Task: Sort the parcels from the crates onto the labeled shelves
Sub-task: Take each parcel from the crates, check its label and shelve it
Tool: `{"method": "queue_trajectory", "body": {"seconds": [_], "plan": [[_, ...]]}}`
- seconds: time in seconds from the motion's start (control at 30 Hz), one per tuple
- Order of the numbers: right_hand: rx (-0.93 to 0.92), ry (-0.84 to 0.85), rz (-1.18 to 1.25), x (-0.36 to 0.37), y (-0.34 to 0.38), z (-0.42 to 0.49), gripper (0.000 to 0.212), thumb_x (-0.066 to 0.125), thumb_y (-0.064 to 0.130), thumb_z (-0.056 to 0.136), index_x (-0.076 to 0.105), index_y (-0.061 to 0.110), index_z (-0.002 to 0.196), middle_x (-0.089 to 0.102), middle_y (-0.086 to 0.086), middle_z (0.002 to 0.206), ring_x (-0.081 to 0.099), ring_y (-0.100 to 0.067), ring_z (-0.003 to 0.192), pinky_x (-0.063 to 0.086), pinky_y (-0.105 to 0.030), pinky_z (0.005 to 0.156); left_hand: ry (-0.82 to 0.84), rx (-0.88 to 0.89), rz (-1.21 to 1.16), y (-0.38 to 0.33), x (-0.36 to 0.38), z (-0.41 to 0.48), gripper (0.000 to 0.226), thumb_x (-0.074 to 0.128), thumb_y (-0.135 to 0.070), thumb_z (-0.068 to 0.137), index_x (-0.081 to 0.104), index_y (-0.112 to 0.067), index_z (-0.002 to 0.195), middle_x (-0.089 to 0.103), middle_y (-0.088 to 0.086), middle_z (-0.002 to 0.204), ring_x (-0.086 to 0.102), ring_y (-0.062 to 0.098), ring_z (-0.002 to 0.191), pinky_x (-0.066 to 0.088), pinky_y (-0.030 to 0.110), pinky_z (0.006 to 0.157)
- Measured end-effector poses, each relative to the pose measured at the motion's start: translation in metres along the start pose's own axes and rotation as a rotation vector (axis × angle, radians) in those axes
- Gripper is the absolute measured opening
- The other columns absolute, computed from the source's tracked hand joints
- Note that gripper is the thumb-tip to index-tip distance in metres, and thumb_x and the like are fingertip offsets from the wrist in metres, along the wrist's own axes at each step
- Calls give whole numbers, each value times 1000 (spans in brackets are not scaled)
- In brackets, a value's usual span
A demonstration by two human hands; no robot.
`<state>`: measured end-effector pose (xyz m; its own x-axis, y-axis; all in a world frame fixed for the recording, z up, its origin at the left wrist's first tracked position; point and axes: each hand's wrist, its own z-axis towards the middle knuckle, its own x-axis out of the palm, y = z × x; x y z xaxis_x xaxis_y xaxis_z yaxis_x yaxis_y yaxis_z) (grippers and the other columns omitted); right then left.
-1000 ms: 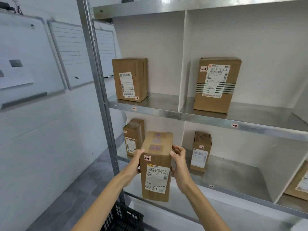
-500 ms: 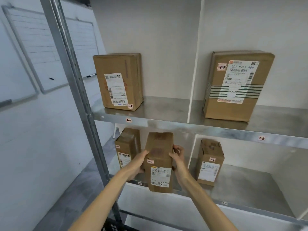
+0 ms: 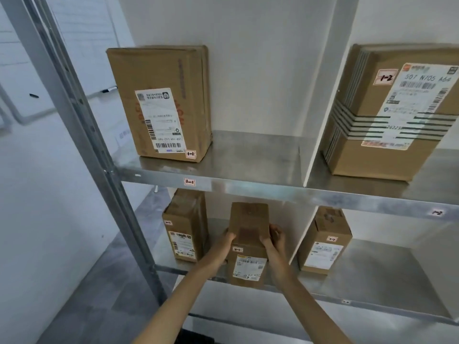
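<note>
1. Two hands hold one parcel (image 3: 249, 266): my left hand (image 3: 226, 242) grips its 9 o'clock side, my right hand (image 3: 275, 239) its 3 o'clock side.
2. It stands upright at the front edge of the lower shelf (image 3: 372, 271), a box (image 3: 185, 229) near at its 9 o'clock.

Between my fingers (image 3: 229, 235) the parcel (image 3: 248, 219) is matt brown cardboard with a smooth white paper label (image 3: 249, 268); the shelf (image 3: 372, 269) below them is dull grey metal, faintly sheened.
</note>
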<state>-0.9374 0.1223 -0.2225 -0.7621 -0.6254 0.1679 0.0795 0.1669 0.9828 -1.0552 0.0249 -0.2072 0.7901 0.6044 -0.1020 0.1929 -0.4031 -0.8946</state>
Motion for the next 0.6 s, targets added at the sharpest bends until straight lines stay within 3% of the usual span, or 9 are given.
{"method": "queue_trajectory", "body": {"seconds": [0.1,0.23,0.37,0.6], "plan": [[35,-80,35,-4,1,3,31,50,17,96,40,22,124,57,-8,122,62,-18,102,53,-22,72,14,53,32,1,7,11,23,32,-38,98,53,-30,92,69,-10,71,67,4,66,43,20,58],[47,-88,36,-5,5,10,30,47,18,97,40,23,125,57,-11,123,60,-28,109,52,-40,91,12,114,27,7,12,28,29,30,-42,97,55,-29,98,71,-12,72,70,5,71,49,19,64],[14,-94,30,1,-1,17,32,47,17,97,39,23,128,58,-4,120,63,-13,98,54,-19,71,-4,151,5,8,5,35,26,32,-44,97,55,-32,95,70,-18,76,68,-1,71,48,7,53],[34,-112,50,2,-4,35,30,49,21,95,44,32,123,62,-5,119,66,-19,100,54,-22,72,-32,194,-37,6,6,48,22,32,-45,98,54,-39,99,70,-23,80,66,-5,76,46,20,70]]}}
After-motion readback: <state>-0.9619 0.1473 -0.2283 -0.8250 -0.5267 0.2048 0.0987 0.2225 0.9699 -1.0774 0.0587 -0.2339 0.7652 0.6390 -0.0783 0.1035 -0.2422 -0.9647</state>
